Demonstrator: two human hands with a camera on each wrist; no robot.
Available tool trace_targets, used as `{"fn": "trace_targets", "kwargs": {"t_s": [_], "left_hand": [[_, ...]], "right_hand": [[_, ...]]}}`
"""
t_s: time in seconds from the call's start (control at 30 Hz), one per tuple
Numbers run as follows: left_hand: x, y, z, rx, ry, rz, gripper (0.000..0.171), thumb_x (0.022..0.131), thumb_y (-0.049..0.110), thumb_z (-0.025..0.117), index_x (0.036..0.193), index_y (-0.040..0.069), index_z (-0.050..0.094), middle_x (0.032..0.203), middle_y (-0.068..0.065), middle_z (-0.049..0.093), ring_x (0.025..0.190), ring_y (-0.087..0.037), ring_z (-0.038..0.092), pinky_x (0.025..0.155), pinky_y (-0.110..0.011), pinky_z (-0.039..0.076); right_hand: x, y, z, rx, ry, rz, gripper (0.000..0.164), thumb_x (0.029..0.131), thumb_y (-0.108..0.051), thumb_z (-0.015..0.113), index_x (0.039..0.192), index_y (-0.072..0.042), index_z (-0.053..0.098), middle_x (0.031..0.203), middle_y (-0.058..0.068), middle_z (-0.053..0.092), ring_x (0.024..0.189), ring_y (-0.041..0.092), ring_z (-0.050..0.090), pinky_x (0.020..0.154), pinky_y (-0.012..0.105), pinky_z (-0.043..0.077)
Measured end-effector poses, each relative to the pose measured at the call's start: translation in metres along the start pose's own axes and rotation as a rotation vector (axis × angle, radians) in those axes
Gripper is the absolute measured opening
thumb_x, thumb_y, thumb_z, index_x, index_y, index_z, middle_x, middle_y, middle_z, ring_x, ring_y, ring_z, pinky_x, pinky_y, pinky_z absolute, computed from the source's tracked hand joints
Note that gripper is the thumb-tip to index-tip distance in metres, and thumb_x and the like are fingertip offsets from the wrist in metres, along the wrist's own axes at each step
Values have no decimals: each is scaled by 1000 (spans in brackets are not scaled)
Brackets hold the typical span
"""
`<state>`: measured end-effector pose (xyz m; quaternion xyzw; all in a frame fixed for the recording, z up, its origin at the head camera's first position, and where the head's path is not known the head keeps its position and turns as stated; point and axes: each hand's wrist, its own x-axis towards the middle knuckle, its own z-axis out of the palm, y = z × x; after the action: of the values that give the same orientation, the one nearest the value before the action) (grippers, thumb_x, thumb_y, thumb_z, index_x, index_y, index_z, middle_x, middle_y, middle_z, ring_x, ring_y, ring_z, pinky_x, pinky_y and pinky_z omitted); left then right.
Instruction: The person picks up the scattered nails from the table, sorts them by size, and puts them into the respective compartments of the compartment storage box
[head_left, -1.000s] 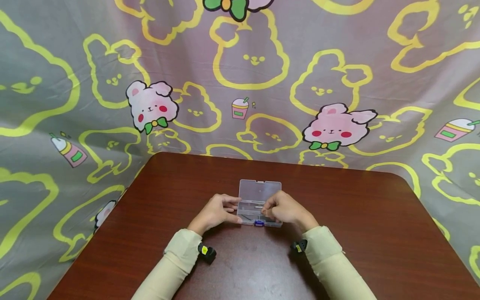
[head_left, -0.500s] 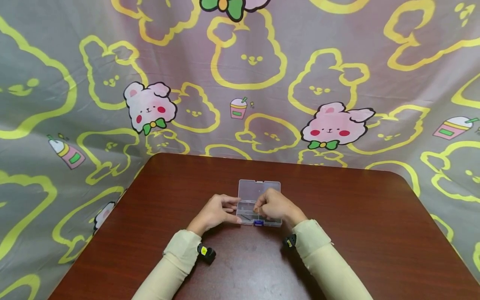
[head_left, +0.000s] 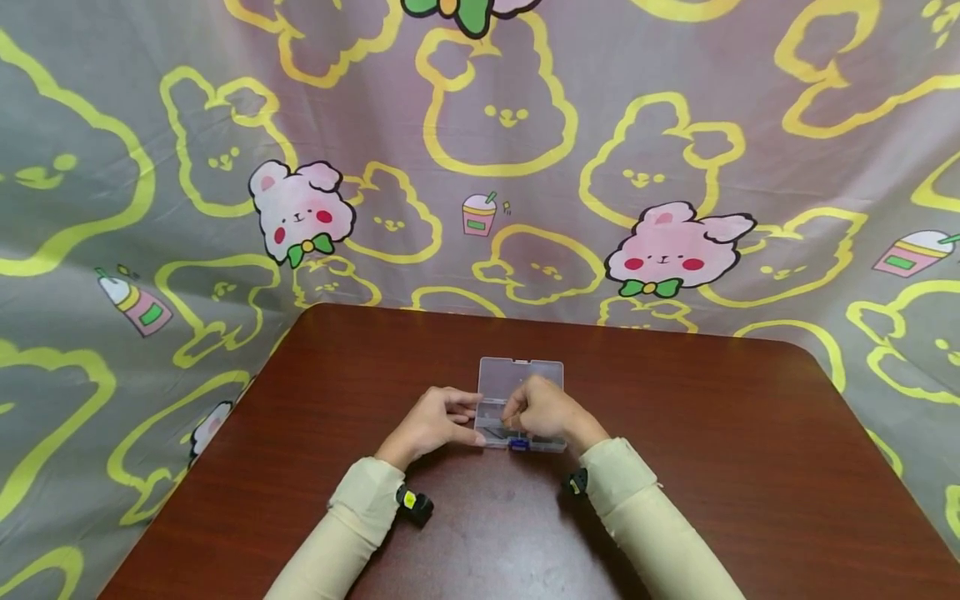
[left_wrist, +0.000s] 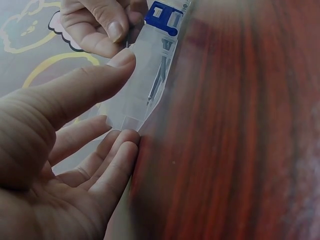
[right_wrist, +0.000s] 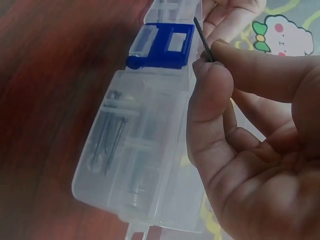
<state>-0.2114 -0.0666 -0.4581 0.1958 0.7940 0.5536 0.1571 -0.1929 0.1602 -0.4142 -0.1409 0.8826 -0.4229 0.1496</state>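
Observation:
A clear plastic compartment box (head_left: 489,412) lies on the table with its lid (head_left: 498,377) raised at the back and a blue latch (head_left: 519,445) at the front. My left hand (head_left: 431,425) grips its left end, thumb at the front corner and fingers farther back. Over the compartments, my right hand (head_left: 551,410) pinches a thin dark metal rod (right_wrist: 202,37) between thumb and index finger. Its lower end is hidden by the fingertips. Several slender metal pieces like nails (right_wrist: 114,142) lie in the right part of the box, and others (left_wrist: 161,77) in the left part.
The box stands on a dark red-brown wooden table (head_left: 375,358). A grey curtain (head_left: 525,267) with yellow bear outlines and pink cartoon figures hangs behind and at both sides. Black camera straps (head_left: 415,504) sit at both cuffs.
My right hand has moved left over the box, from its right compartments toward the middle, with fingers still pinched. The left hand stays at the box's left end.

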Motion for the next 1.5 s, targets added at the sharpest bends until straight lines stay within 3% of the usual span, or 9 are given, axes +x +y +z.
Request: {"fn": "trace_targets", "kwargs": {"t_s": [0.17,0.3,0.57,0.87,1.1,1.5], "left_hand": [[1,2,1,3,-7,-2,65,69,1,92,128,-1,67,121,-16,64,104,-26,65,90,-33,56],[1,2,1,20,0,-4,64,69,3,93,128,1,68,121,-14,64,104,-25,66,89,-33,56],[1,3,1,27,10,-4,64,69,3,93,128,2,69,118,-13,64,103,-25,66,89,-32,56],[-1,3,2,31,5,-16,64,69,5,93,128,2,68,119,-13,65,104,-24,66,89,-33,56],[0,0,1,34,8,-13,64,69,5,93,128,3,69,117,-12,65,104,-24,66,89,-33,56],[-1,0,1,28,10,-12,65,68,4,93,128,2,68,116,-12,65,103,-24,66,89,-32,56]], "right_hand": [[-2,2,0,39,0,18,6,82,3,79,87,0,78,73,2,70,57,17,61,55,30,55],[-7,4,-4,83,11,28,6,84,2,77,91,0,78,77,3,70,58,16,60,56,31,54],[-27,12,-25,74,26,-9,4,87,2,74,88,1,78,71,4,66,53,12,50,48,27,43],[-50,29,-39,60,15,-29,3,85,-1,78,86,2,76,76,4,69,56,19,58,56,45,57],[-68,34,-45,60,-12,-10,11,80,3,80,76,-4,74,70,3,65,56,15,53,51,43,55],[-87,45,-49,68,-19,28,8,83,-4,81,79,-6,74,73,3,66,61,17,55,53,42,56]]}}
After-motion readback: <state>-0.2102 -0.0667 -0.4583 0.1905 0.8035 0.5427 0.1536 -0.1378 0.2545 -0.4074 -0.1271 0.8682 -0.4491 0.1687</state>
